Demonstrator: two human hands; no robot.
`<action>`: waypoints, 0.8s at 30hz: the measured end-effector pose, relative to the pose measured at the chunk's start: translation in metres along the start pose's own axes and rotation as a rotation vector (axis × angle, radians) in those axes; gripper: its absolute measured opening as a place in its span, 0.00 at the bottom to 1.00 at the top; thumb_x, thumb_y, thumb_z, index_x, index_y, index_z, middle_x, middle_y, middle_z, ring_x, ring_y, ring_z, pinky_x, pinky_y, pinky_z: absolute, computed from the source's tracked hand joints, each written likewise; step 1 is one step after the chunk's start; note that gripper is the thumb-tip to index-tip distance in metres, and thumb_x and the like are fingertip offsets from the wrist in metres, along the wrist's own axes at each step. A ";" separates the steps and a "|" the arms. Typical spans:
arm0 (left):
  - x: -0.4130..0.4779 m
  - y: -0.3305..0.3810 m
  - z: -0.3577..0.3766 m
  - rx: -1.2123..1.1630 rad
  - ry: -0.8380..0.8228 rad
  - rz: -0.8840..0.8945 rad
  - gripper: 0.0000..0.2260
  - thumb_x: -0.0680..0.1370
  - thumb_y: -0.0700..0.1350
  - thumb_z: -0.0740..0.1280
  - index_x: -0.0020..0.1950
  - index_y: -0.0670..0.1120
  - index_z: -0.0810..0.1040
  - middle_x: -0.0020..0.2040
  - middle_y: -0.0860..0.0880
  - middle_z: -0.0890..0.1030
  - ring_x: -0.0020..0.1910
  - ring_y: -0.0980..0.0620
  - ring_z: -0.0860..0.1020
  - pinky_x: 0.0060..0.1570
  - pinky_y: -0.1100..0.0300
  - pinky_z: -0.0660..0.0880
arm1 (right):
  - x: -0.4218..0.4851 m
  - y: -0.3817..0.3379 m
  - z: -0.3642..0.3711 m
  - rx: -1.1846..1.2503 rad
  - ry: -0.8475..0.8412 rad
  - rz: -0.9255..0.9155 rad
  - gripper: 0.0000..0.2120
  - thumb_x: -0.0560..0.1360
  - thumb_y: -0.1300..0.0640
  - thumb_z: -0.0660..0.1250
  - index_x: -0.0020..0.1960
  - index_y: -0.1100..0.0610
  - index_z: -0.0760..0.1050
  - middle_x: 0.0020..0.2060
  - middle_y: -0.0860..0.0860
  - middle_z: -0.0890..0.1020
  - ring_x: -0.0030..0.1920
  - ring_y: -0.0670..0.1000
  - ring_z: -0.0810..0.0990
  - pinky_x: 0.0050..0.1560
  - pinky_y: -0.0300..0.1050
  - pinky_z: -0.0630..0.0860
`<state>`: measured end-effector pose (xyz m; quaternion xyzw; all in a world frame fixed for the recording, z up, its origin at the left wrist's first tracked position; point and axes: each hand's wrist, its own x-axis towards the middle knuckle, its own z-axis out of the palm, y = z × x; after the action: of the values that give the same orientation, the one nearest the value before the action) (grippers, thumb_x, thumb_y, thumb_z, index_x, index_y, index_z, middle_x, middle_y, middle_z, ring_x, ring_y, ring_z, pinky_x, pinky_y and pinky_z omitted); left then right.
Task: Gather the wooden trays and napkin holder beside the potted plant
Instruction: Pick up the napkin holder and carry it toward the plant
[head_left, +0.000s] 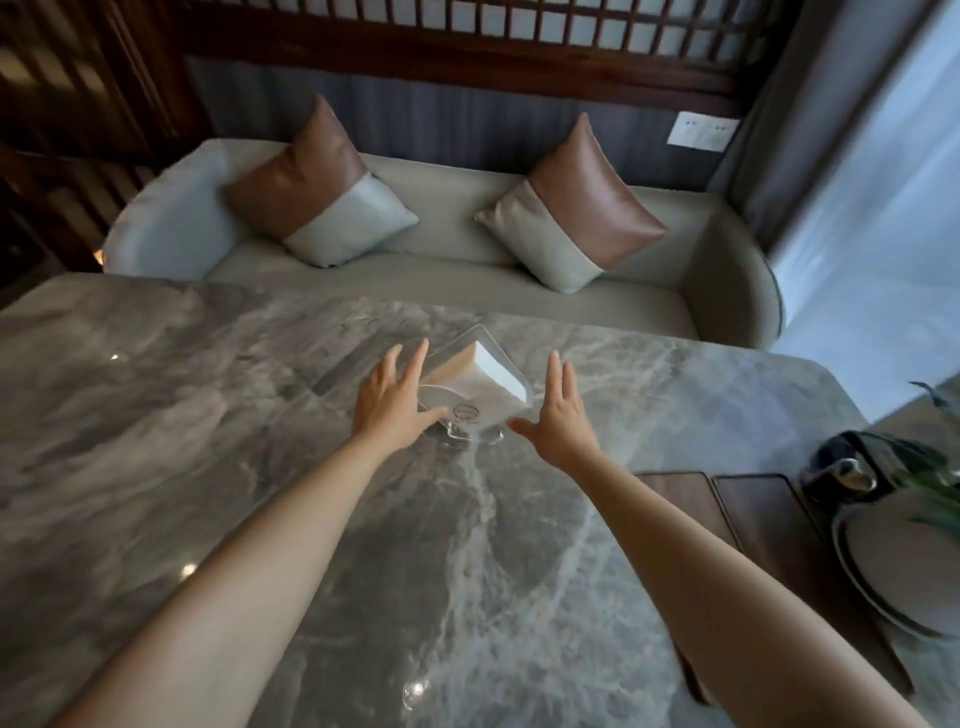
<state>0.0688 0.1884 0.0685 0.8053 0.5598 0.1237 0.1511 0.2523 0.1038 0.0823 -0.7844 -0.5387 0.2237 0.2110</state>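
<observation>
A clear plastic napkin holder full of white paper napkins stands in the middle of a big grey marble table. Two bare arms reach out to it from the near side. The left hand is on the left side of the holder with its fingers spread wide, and its thumb touches the clear wall. The right hand is on the right side, flat and open, with its thumb near the holder's low corner. I cannot tell if that thumb touches. Neither hand is closed on the holder.

At the near right lie two dark brown wooden trays, side by side. Just right of them is a potted plant with green leaves in a dark pot. On the far side of the table is a pale green sofa with two brown and grey cushions.
</observation>
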 end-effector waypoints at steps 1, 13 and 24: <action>0.004 -0.004 -0.001 -0.006 -0.028 -0.014 0.42 0.70 0.55 0.71 0.76 0.52 0.49 0.77 0.41 0.52 0.72 0.39 0.60 0.68 0.47 0.62 | 0.005 -0.005 0.004 0.002 -0.015 -0.004 0.48 0.72 0.53 0.69 0.75 0.55 0.35 0.76 0.56 0.40 0.76 0.56 0.44 0.74 0.51 0.54; 0.043 -0.006 0.018 -0.294 -0.182 -0.033 0.45 0.68 0.48 0.75 0.76 0.52 0.49 0.77 0.43 0.55 0.74 0.41 0.57 0.71 0.46 0.60 | 0.040 -0.015 0.031 -0.052 -0.078 -0.028 0.47 0.72 0.56 0.70 0.75 0.56 0.37 0.77 0.55 0.50 0.76 0.55 0.49 0.75 0.50 0.50; 0.026 0.006 0.023 -0.304 -0.163 0.043 0.33 0.61 0.45 0.80 0.62 0.43 0.73 0.61 0.41 0.76 0.59 0.43 0.73 0.56 0.55 0.69 | 0.001 0.007 0.043 0.082 0.118 0.077 0.34 0.73 0.56 0.68 0.73 0.51 0.54 0.67 0.56 0.66 0.66 0.57 0.61 0.61 0.51 0.68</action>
<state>0.0914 0.2087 0.0504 0.7922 0.5035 0.1443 0.3133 0.2329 0.1059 0.0429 -0.8071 -0.4852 0.2069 0.2653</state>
